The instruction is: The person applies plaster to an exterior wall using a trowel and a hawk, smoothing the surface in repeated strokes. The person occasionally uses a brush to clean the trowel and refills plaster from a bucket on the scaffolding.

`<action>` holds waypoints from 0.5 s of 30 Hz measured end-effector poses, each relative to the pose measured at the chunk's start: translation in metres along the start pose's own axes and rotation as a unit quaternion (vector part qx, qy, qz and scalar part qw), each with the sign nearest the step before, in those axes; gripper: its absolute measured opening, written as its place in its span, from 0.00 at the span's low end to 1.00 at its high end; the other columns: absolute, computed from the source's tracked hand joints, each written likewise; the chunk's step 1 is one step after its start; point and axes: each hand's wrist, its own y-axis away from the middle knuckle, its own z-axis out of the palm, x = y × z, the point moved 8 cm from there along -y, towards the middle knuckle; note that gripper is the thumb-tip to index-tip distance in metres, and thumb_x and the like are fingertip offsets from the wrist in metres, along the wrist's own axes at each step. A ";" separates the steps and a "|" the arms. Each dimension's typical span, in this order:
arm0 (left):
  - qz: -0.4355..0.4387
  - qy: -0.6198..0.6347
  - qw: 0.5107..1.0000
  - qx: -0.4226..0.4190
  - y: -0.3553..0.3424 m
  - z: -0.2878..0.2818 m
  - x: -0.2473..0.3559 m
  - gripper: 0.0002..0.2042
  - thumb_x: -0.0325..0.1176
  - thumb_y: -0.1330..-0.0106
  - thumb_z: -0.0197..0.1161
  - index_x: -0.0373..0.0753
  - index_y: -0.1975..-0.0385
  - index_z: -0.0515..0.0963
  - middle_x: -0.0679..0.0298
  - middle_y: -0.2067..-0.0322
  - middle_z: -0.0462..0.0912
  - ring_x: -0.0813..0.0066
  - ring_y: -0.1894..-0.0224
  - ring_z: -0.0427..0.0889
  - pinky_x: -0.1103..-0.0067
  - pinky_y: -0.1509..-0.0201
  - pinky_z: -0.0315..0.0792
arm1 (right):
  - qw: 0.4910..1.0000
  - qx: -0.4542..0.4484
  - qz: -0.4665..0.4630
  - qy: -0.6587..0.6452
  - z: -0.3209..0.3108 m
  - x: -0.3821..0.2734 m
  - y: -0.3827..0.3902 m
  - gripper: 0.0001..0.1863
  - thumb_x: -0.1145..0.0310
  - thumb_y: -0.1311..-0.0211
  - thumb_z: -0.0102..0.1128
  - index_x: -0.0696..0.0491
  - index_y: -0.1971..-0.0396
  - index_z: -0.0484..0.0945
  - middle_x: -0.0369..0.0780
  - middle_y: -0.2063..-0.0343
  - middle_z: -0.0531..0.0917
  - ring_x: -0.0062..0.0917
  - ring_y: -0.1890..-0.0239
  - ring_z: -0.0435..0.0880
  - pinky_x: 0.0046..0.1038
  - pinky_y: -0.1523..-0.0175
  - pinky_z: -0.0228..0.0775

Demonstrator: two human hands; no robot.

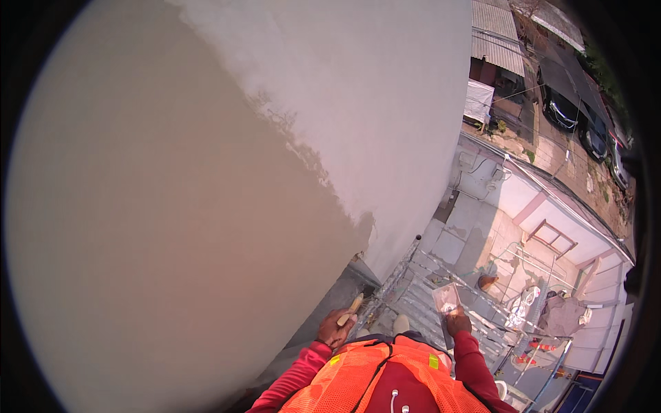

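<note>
My left hand (pixel 334 330) is closed around a wooden-handled tool (pixel 353 308) beside the lower edge of the wall; its working end is hard to make out. The large wall (pixel 186 172) has a darker grey-beige coat with a ragged border against a paler area (pixel 385 110). My right hand (pixel 458 321) grips a pale rectangular pan (pixel 446 297) with some light material in it, held out over the scaffold. I stand on a slatted metal platform (pixel 413 303) in an orange mesh vest, one light boot showing.
Scaffold rails (pixel 401 264) run beside the wall. Far below at right lie a paved yard (pixel 454 244) with tubes and cloth heaps (pixel 561 316), a wooden frame (pixel 551 237) and a boundary wall (pixel 536 210). Beyond are a street, parked cars (pixel 561 110), wires and corrugated roofs (pixel 496 48).
</note>
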 end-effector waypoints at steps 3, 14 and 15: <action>-0.008 0.048 0.999 -0.003 0.004 0.003 -0.011 0.16 0.42 0.26 0.73 0.37 0.48 0.86 0.50 0.50 0.89 0.52 0.48 0.88 0.65 0.41 0.81 | 0.999 -0.003 0.046 -0.023 0.002 0.032 0.010 0.28 0.51 0.29 0.65 0.51 0.38 0.71 0.59 0.54 0.89 0.59 0.50 0.89 0.55 0.45 0.81; -0.177 0.017 0.983 -0.052 0.061 0.002 -0.130 0.15 0.37 0.27 0.74 0.35 0.48 0.86 0.55 0.55 0.91 0.68 0.53 0.90 0.73 0.45 0.82 | 0.962 -0.123 0.243 0.009 0.072 0.175 0.113 0.27 0.52 0.29 0.66 0.56 0.42 0.73 0.60 0.48 0.88 0.56 0.44 0.88 0.51 0.39 0.80; -0.192 0.018 0.980 -0.051 0.065 0.001 -0.137 0.15 0.37 0.27 0.74 0.35 0.48 0.86 0.56 0.55 0.91 0.68 0.54 0.90 0.73 0.46 0.82 | 0.964 -0.126 0.235 -0.001 0.075 0.176 0.116 0.27 0.52 0.29 0.66 0.56 0.42 0.74 0.60 0.48 0.88 0.56 0.43 0.88 0.51 0.39 0.80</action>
